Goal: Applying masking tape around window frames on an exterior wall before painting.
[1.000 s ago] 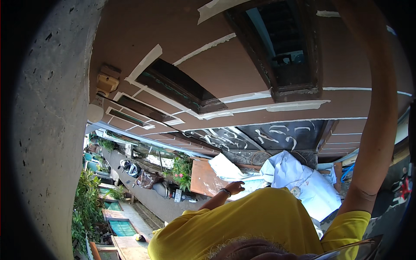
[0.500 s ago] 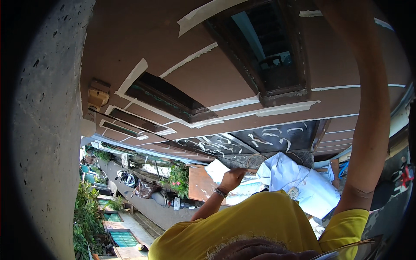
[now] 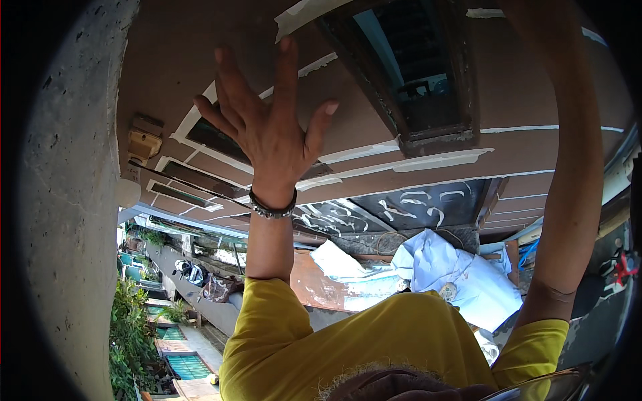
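My left hand [image 3: 267,134] is raised in front of the brown wall [image 3: 528,87], fingers spread, holding nothing. It wears a dark beaded bracelet [image 3: 271,207]. Behind the fingers, strips of white masking tape [image 3: 361,157] edge a dark window frame [image 3: 207,134]; whether the fingertips touch the wall I cannot tell. My right arm stretches up along the right side, and my right hand [image 3: 538,9] is at the top edge, dark and cut off, so its fingers are hidden. Nearest to it is a short tape strip [image 3: 485,13] beside the larger window [image 3: 428,80].
Below lies a crumpled pale blue sheet [image 3: 461,274] over a brown board [image 3: 317,284]. Torn tape strips hang on a dark panel [image 3: 408,207]. A rough grey concrete surface [image 3: 67,174] fills the left side. Plants [image 3: 134,334] and a parked motorcycle [image 3: 192,273] are farther down.
My left hand has come up from low beside the board to in front of the wall, its fingers now spread. My right arm stays raised in nearly the same place.
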Available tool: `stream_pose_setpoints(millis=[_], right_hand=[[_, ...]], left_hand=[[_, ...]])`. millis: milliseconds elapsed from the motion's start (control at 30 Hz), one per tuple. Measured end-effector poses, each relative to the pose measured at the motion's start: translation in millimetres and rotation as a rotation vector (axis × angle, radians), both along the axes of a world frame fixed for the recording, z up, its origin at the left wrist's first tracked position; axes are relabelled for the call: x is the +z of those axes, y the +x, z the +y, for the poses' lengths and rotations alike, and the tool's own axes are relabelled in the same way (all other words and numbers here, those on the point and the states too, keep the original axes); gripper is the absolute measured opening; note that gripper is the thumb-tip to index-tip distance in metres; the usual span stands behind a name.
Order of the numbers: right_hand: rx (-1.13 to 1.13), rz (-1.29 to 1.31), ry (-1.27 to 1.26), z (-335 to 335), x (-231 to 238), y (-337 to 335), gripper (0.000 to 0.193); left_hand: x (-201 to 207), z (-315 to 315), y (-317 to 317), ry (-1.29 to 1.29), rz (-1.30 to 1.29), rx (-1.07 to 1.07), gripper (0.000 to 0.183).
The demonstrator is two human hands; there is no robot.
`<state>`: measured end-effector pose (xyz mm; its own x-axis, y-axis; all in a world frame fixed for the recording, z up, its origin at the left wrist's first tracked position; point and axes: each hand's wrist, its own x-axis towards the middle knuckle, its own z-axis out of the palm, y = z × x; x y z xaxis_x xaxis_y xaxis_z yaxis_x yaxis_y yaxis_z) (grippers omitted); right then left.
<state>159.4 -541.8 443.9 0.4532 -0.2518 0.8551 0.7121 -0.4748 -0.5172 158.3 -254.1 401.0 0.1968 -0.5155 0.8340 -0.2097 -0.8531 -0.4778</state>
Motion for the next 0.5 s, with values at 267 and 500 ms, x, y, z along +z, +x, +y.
stream_pose_setpoints(millis=[267,500], right_hand=[[-0.152,-0.081,-0.081,3,-5,14,0.015],[-0.158,-0.056,-0.107,-3,-5,14,0.014]], left_hand=[[5,13,22,0.071,0.088,0.190,0.077],[5,9,19,0.101,0.071,0.163,0.083]])
